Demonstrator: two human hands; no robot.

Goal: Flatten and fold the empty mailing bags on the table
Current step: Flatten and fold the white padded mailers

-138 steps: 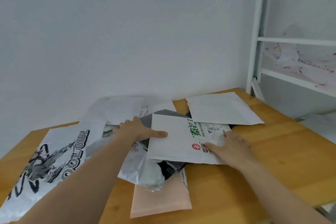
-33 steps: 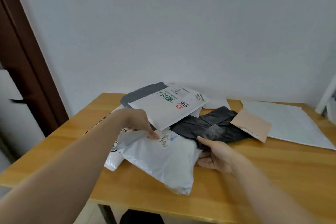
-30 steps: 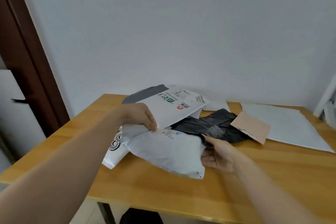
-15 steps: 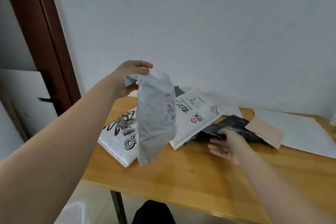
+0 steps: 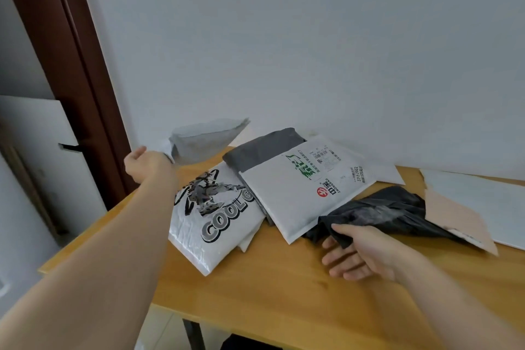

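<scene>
My left hand (image 5: 143,163) is stretched out over the table's far left corner, gripping one end of a plain grey-white mailing bag (image 5: 206,139) that swings in the air to the right of the hand. My right hand (image 5: 358,253) rests on the wooden table (image 5: 284,307) with its fingers pinching the near edge of a crumpled black bag (image 5: 383,214). A white padded mailer with green print (image 5: 306,187) lies over a dark grey bag (image 5: 261,149). A white bag printed COOL G (image 5: 216,216) lies flat to the left.
A pink-beige envelope (image 5: 454,221) and a large white mailer (image 5: 483,196) lie at the right. A brown door frame (image 5: 76,65) stands left of the table, and a white wall runs behind it. The table's left edge is just under my left arm.
My left hand lifted the grey-white bag off the pile, raised it, then swung it out to the far left. My right hand moved onto the black bag.
</scene>
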